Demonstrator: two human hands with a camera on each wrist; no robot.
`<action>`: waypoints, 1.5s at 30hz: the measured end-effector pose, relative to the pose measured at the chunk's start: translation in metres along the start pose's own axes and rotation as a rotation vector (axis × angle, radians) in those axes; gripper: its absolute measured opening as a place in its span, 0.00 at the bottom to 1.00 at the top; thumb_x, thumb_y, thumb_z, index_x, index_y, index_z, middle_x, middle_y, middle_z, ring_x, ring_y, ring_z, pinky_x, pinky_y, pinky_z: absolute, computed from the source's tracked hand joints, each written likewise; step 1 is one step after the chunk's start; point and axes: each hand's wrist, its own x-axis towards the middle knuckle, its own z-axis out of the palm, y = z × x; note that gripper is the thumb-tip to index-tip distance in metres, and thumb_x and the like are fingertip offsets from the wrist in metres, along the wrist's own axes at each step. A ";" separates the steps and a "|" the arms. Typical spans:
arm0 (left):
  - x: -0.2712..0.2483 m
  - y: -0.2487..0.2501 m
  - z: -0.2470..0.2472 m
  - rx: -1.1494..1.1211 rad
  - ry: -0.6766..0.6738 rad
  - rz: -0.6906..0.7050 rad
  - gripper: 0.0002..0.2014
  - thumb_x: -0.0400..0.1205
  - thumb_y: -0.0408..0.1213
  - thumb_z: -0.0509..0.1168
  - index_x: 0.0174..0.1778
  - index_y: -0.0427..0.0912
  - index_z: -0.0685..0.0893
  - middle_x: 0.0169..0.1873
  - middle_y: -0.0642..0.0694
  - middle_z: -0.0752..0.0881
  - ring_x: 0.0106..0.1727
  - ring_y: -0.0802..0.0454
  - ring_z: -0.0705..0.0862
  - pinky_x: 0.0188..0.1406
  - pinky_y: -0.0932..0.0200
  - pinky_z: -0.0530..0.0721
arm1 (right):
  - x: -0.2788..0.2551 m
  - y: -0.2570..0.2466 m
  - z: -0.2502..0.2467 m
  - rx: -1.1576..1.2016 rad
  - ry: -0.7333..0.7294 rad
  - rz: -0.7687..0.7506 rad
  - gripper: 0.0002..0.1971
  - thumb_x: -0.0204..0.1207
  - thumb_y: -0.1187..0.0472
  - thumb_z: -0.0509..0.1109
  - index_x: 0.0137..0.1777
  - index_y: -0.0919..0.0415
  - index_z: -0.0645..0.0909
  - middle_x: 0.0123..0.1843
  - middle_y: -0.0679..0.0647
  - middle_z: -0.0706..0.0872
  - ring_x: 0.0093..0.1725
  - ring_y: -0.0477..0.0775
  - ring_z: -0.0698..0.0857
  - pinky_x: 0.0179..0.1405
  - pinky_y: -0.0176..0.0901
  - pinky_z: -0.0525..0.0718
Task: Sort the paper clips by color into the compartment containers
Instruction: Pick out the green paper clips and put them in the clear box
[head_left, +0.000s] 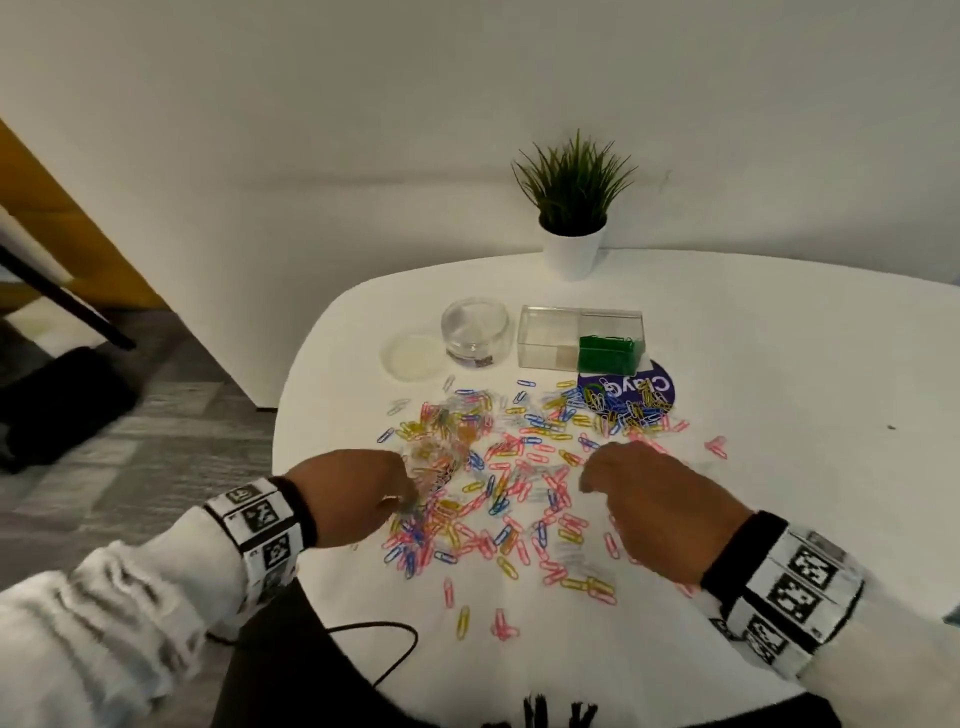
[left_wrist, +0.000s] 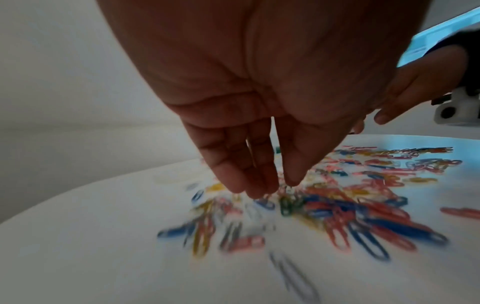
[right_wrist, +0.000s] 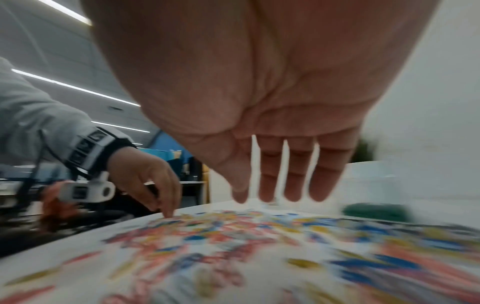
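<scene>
Pink, blue, yellow and clear paper clips (head_left: 519, 483) lie scattered over the white table (head_left: 779, 364). A clear compartment box (head_left: 550, 332) stands behind them, with green clips (head_left: 608, 353) in its front right compartment. My left hand (head_left: 410, 488) points down into the left side of the pile. Its straight fingers (left_wrist: 249, 185) and thumb nearly meet over a green clip (left_wrist: 288, 203) and hold nothing that I can see. My right hand (head_left: 589, 475) hovers over the right side of the pile, fingers (right_wrist: 267, 185) straight, spread and empty.
A round clear container (head_left: 475, 327) and its lid (head_left: 413, 356) stand left of the box. A potted plant (head_left: 571, 208) is at the back edge. A purple sticker (head_left: 660, 384) lies under some clips. A black cable (head_left: 395, 654) hangs off the near table edge.
</scene>
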 end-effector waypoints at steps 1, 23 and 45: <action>-0.005 -0.003 0.009 -0.031 0.010 -0.014 0.16 0.86 0.48 0.57 0.68 0.64 0.81 0.63 0.59 0.80 0.64 0.56 0.81 0.65 0.56 0.79 | 0.012 -0.018 0.001 0.020 -0.026 -0.079 0.29 0.76 0.71 0.60 0.74 0.47 0.73 0.72 0.45 0.73 0.70 0.52 0.72 0.69 0.45 0.74; -0.010 -0.014 0.046 -0.205 0.250 -0.191 0.07 0.83 0.48 0.61 0.47 0.53 0.83 0.46 0.57 0.79 0.50 0.52 0.81 0.49 0.51 0.83 | 0.083 -0.060 0.054 0.029 0.075 0.085 0.19 0.82 0.49 0.64 0.71 0.47 0.76 0.68 0.48 0.76 0.68 0.54 0.75 0.67 0.49 0.78; -0.020 -0.022 0.037 -0.531 0.369 -0.259 0.11 0.84 0.40 0.66 0.61 0.52 0.86 0.42 0.62 0.86 0.45 0.64 0.83 0.50 0.68 0.80 | 0.080 -0.064 0.046 0.005 0.108 0.159 0.15 0.84 0.53 0.60 0.68 0.41 0.78 0.61 0.49 0.82 0.57 0.54 0.83 0.57 0.48 0.81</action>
